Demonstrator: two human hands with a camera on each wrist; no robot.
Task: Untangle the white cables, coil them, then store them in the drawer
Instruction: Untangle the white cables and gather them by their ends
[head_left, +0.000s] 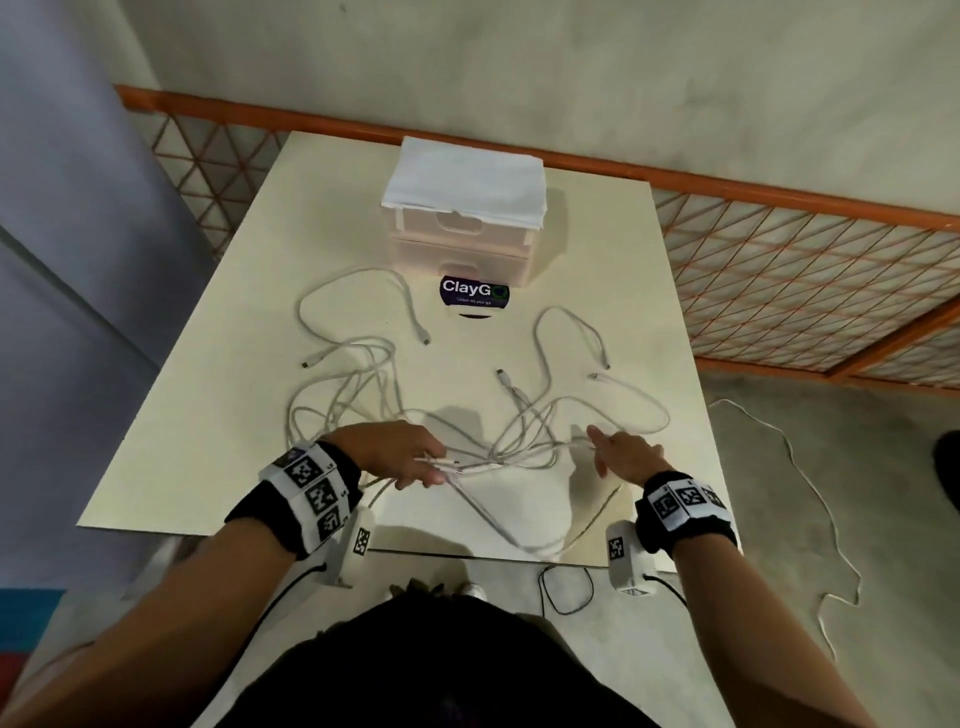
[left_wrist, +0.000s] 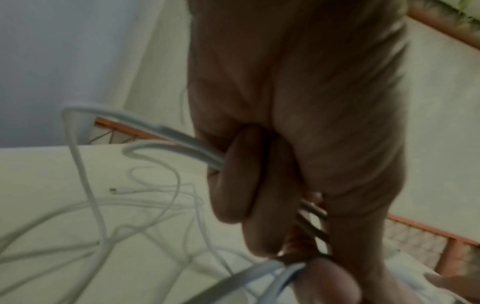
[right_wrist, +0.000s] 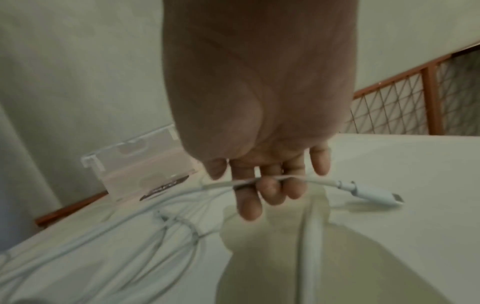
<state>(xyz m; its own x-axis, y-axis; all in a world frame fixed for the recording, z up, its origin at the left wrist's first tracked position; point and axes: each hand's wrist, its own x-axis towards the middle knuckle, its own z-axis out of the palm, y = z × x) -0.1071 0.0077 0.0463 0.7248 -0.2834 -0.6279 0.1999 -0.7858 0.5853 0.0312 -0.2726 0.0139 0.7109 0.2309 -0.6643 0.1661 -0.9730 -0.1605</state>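
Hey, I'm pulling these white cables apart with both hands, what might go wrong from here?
The left hand grips several strands at once, so pulling may tighten the tangle of white cables rather than free one. One loop hangs over the near edge of the cream tabletop and could drag more off. The right hand holds one strand loosely near its white plug, which might slip free.
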